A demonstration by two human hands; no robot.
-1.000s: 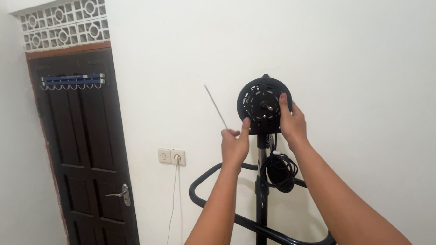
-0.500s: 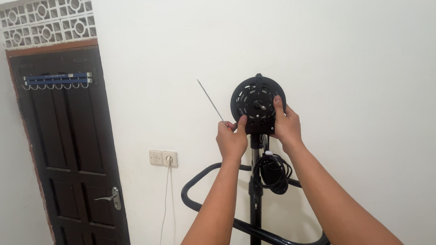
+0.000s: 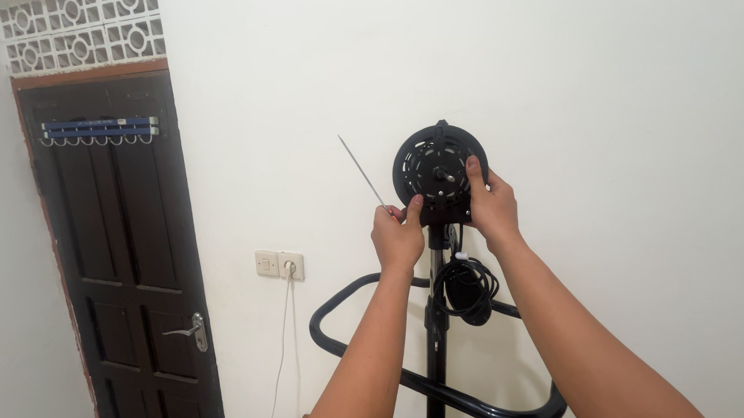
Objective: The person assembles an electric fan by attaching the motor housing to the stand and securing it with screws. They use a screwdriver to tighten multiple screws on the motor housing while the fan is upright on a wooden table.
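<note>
a round black motor housing, mounted atop a black stand pole before the white wall, is gripped at its lower edge by both hands, the right hand curled around its right side while a thin metal rod is pinched in the left hand.

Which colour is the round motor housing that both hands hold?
Black, seen in the head view: the round motor housing.

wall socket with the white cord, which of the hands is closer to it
Left. The left hand grips the motor housing's lower left edge, on the wall socket side. The right hand holds the housing's right edge, farther away.
</note>
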